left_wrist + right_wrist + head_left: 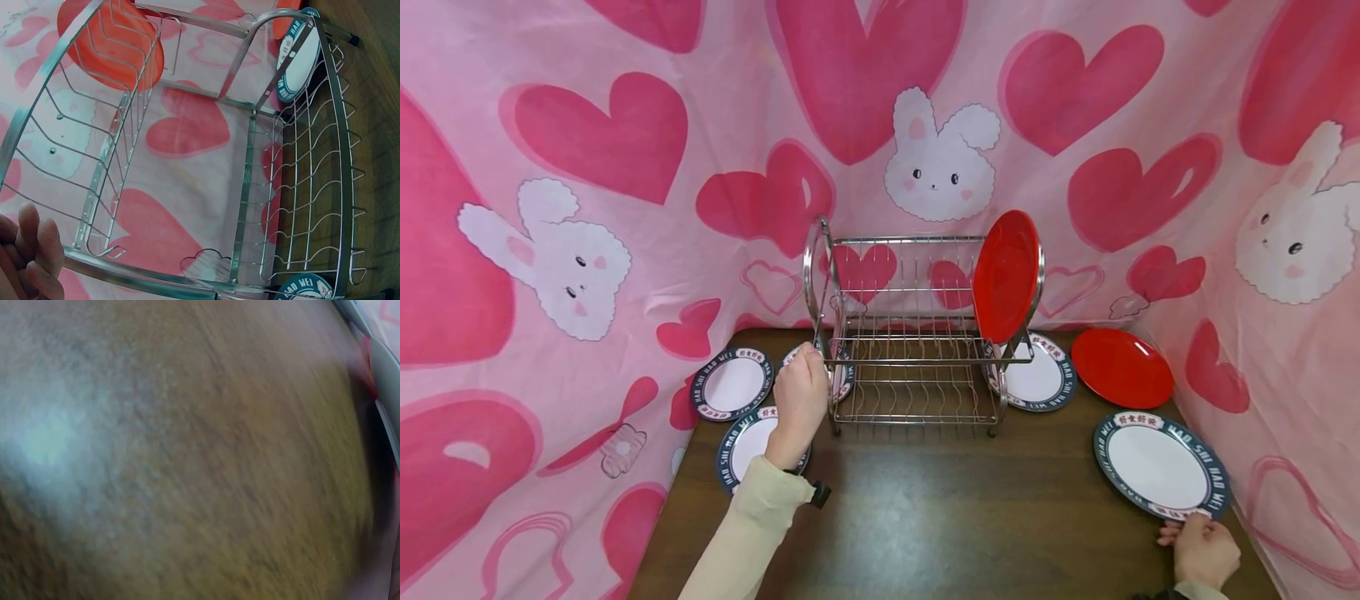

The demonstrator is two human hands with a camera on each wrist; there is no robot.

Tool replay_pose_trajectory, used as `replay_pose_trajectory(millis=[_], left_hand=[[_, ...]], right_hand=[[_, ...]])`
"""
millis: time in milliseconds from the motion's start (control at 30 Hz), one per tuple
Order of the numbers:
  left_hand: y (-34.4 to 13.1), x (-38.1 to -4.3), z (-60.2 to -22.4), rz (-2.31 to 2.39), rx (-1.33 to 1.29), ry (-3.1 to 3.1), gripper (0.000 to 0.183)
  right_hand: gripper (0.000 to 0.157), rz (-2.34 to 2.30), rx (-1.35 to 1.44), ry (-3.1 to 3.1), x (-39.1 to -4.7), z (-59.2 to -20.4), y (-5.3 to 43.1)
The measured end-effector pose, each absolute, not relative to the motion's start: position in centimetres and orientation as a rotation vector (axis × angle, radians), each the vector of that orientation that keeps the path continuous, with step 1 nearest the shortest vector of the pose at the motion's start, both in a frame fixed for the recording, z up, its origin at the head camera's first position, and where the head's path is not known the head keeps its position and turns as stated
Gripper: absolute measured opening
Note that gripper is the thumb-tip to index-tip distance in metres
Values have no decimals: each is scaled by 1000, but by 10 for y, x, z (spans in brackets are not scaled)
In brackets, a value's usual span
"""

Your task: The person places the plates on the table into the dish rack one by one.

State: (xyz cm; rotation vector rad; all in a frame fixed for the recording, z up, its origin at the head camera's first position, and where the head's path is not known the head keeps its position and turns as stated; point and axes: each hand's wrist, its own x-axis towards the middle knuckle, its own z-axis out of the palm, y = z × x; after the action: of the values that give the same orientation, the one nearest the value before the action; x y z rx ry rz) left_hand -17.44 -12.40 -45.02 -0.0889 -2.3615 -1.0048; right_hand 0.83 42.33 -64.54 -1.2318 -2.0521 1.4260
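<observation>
A metal two-tier dish rack (pixel 917 361) stands at the back of the table, with a red plate (pixel 1006 279) upright at the right of its upper tier. My left hand (pixel 800 400) grips the rack's front left corner; in the left wrist view its curled fingers (pixel 47 244) lie by the upper rail. At the right, my right hand (pixel 1206 550) pinches the near rim of a white plate with a dark blue lettered border (pixel 1157 462). Only pale plate edges (pixel 386 378) show at the right of the right wrist view, which is blurred.
A red plate (pixel 1122 368) lies at the back right. Beside it a blue-bordered plate (pixel 1037 375) sits partly behind the rack. Several more blue-bordered plates, one at the far left (pixel 732 385), lie on the left. A pink heart-print cloth (pixel 737 108) surrounds the wooden table (pixel 955 517).
</observation>
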Motion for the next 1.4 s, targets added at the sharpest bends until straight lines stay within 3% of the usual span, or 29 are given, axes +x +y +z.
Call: replay_pose_trajectory(millis=[500, 1000, 1400], left_hand=[[-124, -173, -447, -1056, -76, -2388, 37], [-124, -172, -446, -1062, -77, -2392, 37], [-124, -174, -448, -1061, -78, -2387, 38]], right_hand=[[35, 1558, -1112, -1822, 2, -624, 407], [39, 1623, -1085, -1745, -8, -590, 391], [32, 1717, -1039, -1622, -12, -567, 377]])
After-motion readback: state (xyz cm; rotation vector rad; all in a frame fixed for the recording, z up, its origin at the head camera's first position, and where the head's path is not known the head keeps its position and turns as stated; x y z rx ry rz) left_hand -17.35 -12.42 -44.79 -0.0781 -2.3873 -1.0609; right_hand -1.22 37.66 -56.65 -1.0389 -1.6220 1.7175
